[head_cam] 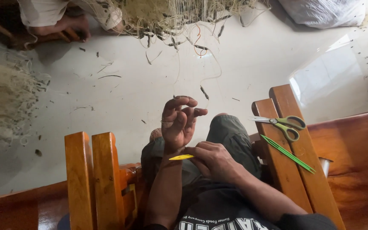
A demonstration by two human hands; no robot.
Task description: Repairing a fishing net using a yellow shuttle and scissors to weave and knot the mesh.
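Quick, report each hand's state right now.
Left hand: raised, fingers curled, pinching thin net line.
Right hand: closed on a yellow netting needle.

Ahead of the raised left hand (pixel 179 123) the pale floor (pixel 120 98) lies open, crossed only by thin lines (pixel 205 72) that hang from the net heap (pixel 171 15) at the top. To the left, two upright wooden slats (pixel 92 179) wall off the side, and a net pile (pixel 3 98) lies beyond them. To the right, the wooden armrest (pixel 292 166) stands close beside the right hand (pixel 211 159); scissors (pixel 283 123) and a green needle (pixel 287 153) lie on it. Another person's foot (pixel 62 26) rests at the far top left.
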